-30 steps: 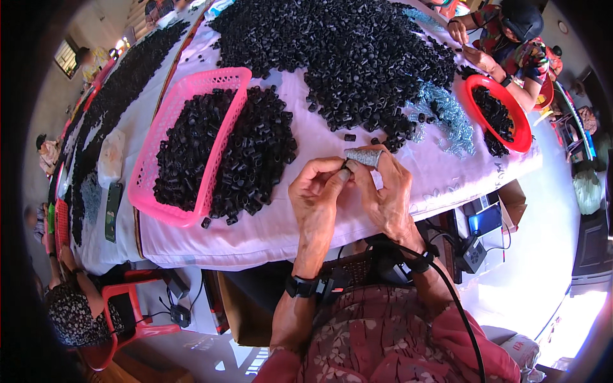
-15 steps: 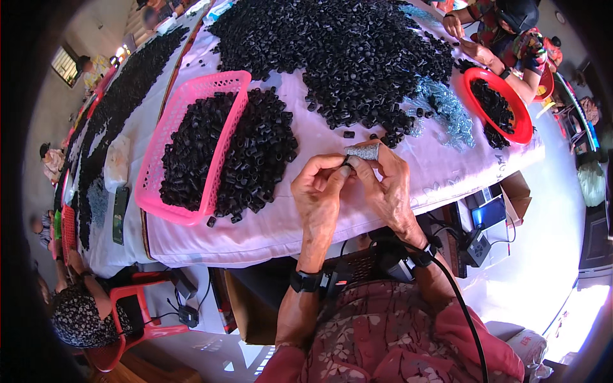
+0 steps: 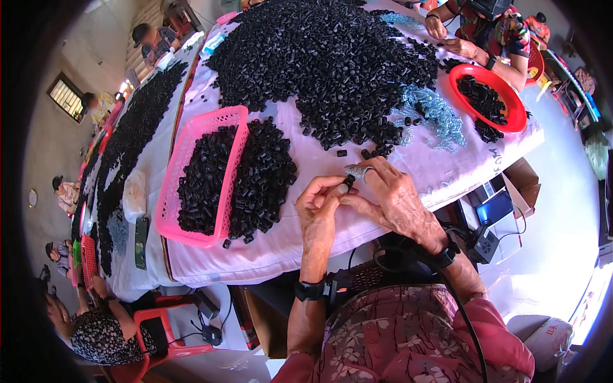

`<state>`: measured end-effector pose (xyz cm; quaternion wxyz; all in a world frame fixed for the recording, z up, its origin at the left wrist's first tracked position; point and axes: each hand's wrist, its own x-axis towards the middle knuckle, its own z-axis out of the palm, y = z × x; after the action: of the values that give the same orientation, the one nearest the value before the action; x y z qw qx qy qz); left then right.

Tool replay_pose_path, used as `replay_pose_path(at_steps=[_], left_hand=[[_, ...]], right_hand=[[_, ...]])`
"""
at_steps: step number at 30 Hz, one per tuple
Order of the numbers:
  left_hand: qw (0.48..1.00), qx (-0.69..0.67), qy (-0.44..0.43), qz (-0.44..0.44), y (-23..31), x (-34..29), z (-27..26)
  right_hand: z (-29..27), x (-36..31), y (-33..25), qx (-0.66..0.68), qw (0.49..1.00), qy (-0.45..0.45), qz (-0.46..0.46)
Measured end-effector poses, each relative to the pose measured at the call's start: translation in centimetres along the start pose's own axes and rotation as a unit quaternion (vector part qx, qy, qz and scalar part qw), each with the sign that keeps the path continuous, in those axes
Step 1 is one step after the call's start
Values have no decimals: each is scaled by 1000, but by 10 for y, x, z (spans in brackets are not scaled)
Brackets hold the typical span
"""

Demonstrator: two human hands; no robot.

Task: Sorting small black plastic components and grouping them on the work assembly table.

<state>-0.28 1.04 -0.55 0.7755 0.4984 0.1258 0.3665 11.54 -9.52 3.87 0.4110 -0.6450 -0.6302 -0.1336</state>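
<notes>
Pale cloth [image 3: 268,256] covers the table. Over its near edge, the left hand [image 3: 316,207] pinches a small black piece [image 3: 348,182], partly hidden by the fingertips. The right hand [image 3: 402,199] is loosely spread, its silver-wrapped finger just beside the piece; whether they touch, I cannot tell. Half a second ago its thumb pressed close to the left fingertips; now it stands apart. Beyond, a pink basket [image 3: 191,237] hides part of its black contents. Farther, a co-worker's sleeve [image 3: 514,33] is blurry, the head cut off.
</notes>
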Motion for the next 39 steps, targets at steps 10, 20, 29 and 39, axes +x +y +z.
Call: replay_pose_path(at_steps=[10, 20, 29, 39], left_hand=[[1000, -8, 21, -4, 4, 0, 3], [999, 41, -5, -25, 3, -2, 1], [993, 116, 18, -19, -3, -3, 4], [983, 183, 15, 5, -7, -2, 10]], right_hand=[[-10, 6, 6, -149, 986, -49, -48], [5, -4, 10, -169, 981, -93, -24], [19, -16, 23, -135, 986, -102, -4], [21, -13, 20, -147, 985, -93, -8]])
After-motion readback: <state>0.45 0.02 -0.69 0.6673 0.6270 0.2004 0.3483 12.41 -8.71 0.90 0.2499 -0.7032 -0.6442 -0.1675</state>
